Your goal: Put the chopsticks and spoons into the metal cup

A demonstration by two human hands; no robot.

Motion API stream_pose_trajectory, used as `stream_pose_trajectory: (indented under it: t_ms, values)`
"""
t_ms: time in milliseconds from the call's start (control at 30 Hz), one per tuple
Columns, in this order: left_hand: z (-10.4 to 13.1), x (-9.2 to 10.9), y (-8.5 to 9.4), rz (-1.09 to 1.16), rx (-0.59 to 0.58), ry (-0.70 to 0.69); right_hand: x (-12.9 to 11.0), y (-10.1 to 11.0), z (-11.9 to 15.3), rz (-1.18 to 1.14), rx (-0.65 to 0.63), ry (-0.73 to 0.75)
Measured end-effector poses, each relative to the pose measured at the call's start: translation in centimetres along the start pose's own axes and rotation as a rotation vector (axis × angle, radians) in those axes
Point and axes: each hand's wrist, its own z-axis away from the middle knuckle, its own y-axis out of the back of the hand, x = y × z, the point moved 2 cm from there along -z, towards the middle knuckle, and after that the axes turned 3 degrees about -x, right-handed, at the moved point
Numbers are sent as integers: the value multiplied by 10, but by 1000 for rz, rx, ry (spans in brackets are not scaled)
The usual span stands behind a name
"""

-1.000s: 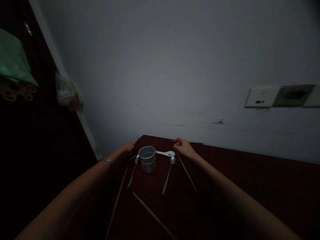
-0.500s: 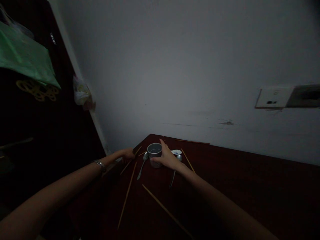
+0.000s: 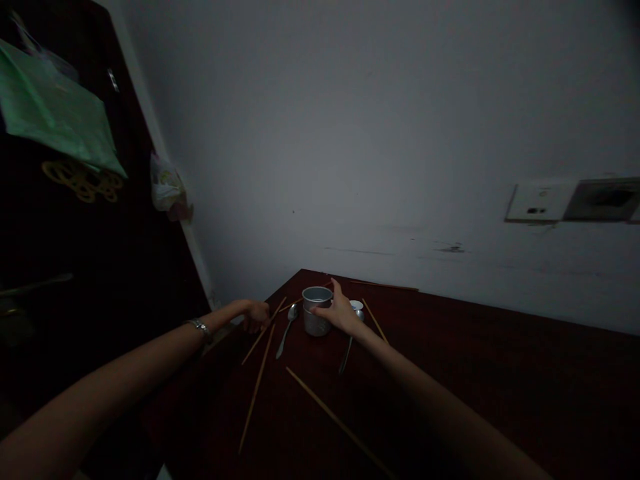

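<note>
A grey metal cup (image 3: 316,325) stands upright near the far corner of the dark red table. My right hand (image 3: 341,313) grips its right side, thumb in front and fingers behind. At the table's left edge, my left hand (image 3: 257,315) has its fingers curled down on a wooden chopstick (image 3: 254,349). Between the hands lies a metal spoon (image 3: 287,337), just left of the cup. Partly hidden by my right hand and wrist are a white spoon (image 3: 357,305) and a second metal spoon (image 3: 346,355).
Several more chopsticks lie about, including one in front (image 3: 330,417) and one along the wall (image 3: 385,285). A pale wall (image 3: 350,147) borders the table (image 3: 475,373). On the left stands a dark door (image 3: 100,267) with a green cloth (image 3: 60,113) hanging.
The cup has shifted slightly right with my right hand, covering more of the white spoon. My left hand has turned a little and its chopstick has moved slightly toward me.
</note>
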Motion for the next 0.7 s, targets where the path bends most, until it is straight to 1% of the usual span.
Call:
stream_pose_trajectory:
  t_ms: [100,200,300,400,500,533,567,667,700]
  values:
    - [4,3,-1,3,-5,-7,-1,6,2,31,-2,31]
    - [8,5,-2,-6,7,6,-1,18,-5,56,31,42]
    - [13,9,-2,-33,37,13,2,38,-24,91,93,56]
    - [18,14,-2,-60,80,-10,11,58,-49,156,195,52]
    - [22,18,-2,-87,142,-45,26,69,-69,199,263,8]
    - [24,20,-1,-117,192,-61,31,69,-74,208,272,-11]
    - [25,22,0,-167,267,-78,37,69,-78,216,278,-30]
    - [33,30,5,-371,555,-129,52,63,-85,242,273,-61]
    - [36,34,6,-420,629,-137,56,61,-86,254,265,-69]
